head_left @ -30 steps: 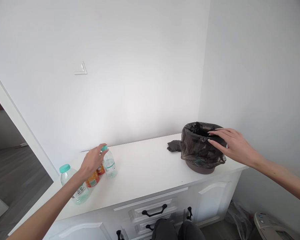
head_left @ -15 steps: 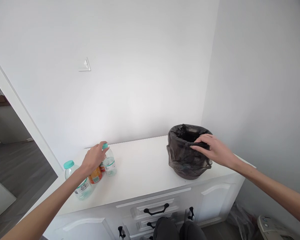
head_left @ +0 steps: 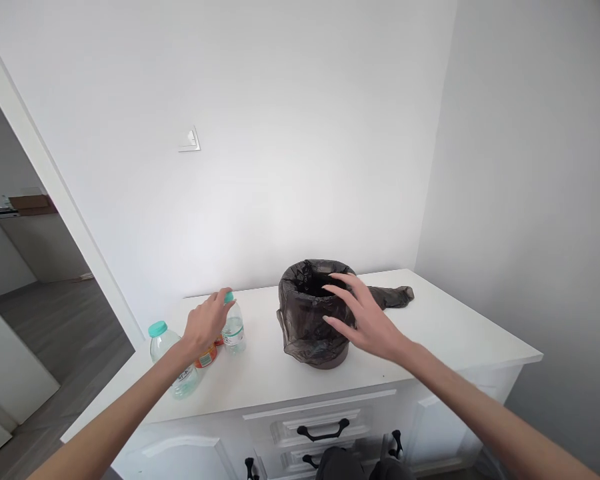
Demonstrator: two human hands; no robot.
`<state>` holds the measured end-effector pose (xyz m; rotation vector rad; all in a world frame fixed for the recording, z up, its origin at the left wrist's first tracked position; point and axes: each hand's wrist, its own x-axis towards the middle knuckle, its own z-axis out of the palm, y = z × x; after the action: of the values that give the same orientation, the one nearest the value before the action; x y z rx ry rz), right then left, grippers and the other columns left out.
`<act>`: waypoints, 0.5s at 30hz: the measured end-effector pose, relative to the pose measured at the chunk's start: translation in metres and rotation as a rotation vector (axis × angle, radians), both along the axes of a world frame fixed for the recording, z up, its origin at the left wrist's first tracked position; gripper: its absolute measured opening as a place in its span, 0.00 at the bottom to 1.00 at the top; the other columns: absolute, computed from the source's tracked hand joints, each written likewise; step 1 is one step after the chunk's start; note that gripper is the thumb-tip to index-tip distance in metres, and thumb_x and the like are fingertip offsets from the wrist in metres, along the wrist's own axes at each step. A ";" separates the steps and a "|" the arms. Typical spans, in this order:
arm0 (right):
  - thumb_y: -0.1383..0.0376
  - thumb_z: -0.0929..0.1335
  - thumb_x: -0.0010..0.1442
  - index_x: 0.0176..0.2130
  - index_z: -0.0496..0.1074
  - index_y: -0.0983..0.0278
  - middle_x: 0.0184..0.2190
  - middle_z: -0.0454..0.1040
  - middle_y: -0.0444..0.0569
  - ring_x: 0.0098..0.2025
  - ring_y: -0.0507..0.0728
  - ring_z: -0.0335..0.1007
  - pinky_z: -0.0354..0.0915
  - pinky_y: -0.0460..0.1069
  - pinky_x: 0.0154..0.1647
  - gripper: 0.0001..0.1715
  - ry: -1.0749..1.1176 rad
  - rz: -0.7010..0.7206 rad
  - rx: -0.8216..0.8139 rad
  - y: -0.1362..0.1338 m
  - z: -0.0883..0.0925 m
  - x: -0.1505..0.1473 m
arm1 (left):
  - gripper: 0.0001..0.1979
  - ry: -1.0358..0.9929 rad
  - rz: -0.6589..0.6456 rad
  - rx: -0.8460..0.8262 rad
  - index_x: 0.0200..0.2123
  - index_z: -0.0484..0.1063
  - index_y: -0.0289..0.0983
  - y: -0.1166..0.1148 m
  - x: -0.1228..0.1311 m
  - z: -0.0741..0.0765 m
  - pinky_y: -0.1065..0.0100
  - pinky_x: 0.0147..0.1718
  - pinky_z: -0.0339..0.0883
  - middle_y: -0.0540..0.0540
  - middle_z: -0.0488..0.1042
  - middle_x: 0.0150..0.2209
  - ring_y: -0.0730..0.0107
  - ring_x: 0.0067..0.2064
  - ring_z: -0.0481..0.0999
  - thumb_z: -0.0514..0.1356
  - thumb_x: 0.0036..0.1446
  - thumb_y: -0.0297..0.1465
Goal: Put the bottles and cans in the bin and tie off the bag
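Note:
A small bin lined with a dark plastic bag (head_left: 310, 317) stands on the white cabinet top (head_left: 430, 327). My right hand (head_left: 363, 317) is spread open against the bin's right rim, fingers apart. My left hand (head_left: 207, 323) hovers over a group of bottles: a small clear bottle with a teal cap (head_left: 233, 327), an orange-labelled bottle (head_left: 207, 357) partly hidden under the hand, and a larger clear bottle with a teal cap (head_left: 173, 360). Its fingers curve loosely near the small bottle's cap, not clearly closed on it.
A tail of the dark bag (head_left: 393, 297) lies on the top behind the bin. Cabinet drawers with black handles (head_left: 323, 433) sit below. A wall switch (head_left: 190, 141) is above. An open doorway (head_left: 40, 300) lies to the left.
The bin has slid left along the cabinet top with my right hand on it, from the right end toward the middle. My left hand stayed by the bottles.

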<state>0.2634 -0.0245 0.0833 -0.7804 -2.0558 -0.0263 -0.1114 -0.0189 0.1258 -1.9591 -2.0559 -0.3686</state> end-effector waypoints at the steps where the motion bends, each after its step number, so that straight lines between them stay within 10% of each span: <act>1: 0.53 0.63 0.72 0.68 0.59 0.54 0.70 0.56 0.56 0.72 0.66 0.51 0.57 0.66 0.71 0.28 0.090 -0.067 -0.003 -0.005 -0.010 0.003 | 0.22 0.014 -0.011 0.005 0.62 0.64 0.43 -0.004 0.005 0.002 0.61 0.33 0.66 0.39 0.79 0.51 0.53 0.42 0.80 0.43 0.71 0.40; 5: 0.54 0.56 0.75 0.69 0.56 0.53 0.71 0.54 0.54 0.72 0.64 0.54 0.60 0.63 0.69 0.27 0.389 -0.290 -0.204 -0.003 -0.071 0.030 | 0.24 0.059 -0.066 0.159 0.66 0.60 0.44 -0.018 0.028 0.030 0.58 0.39 0.68 0.40 0.76 0.57 0.51 0.46 0.80 0.42 0.73 0.42; 11: 0.47 0.52 0.73 0.67 0.60 0.65 0.69 0.58 0.63 0.72 0.69 0.53 0.59 0.65 0.69 0.36 0.354 -0.538 -0.556 0.046 -0.181 0.085 | 0.21 -0.112 -0.223 0.656 0.62 0.66 0.45 -0.035 0.081 0.123 0.58 0.55 0.69 0.46 0.77 0.57 0.55 0.57 0.77 0.49 0.72 0.44; 15: 0.46 0.51 0.72 0.66 0.62 0.67 0.70 0.56 0.65 0.72 0.72 0.51 0.57 0.66 0.68 0.38 0.221 -0.653 -0.594 0.069 -0.211 0.096 | 0.20 -0.302 -0.396 0.657 0.60 0.68 0.44 -0.030 0.131 0.149 0.63 0.49 0.73 0.47 0.80 0.52 0.60 0.53 0.80 0.55 0.69 0.42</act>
<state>0.3592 0.0440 -0.1274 -1.7132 -1.5239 0.3035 0.0197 -0.0488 0.2752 -1.9272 -1.3884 -1.3034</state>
